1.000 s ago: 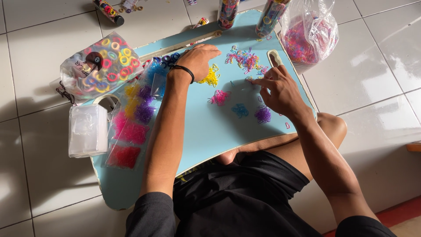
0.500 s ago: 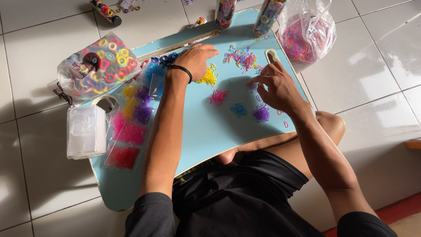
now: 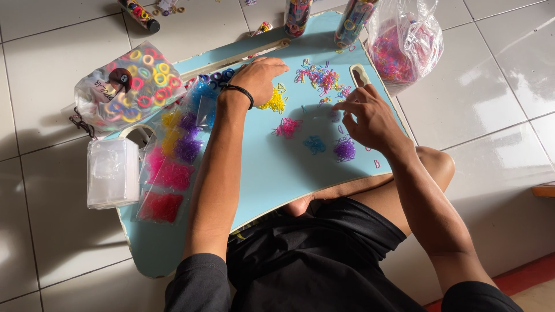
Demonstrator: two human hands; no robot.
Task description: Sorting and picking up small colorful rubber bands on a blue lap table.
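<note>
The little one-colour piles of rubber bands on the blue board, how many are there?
4. The yellow pile lies by the left hand; the pink pile, blue pile and purple pile sit below the right hand. The mixed heap isn't counted.

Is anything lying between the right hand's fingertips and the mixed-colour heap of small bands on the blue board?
Nothing visible blocks it. The right hand hovers just below the mixed heap, with only a few loose bands and bare blue board between them.
</note>
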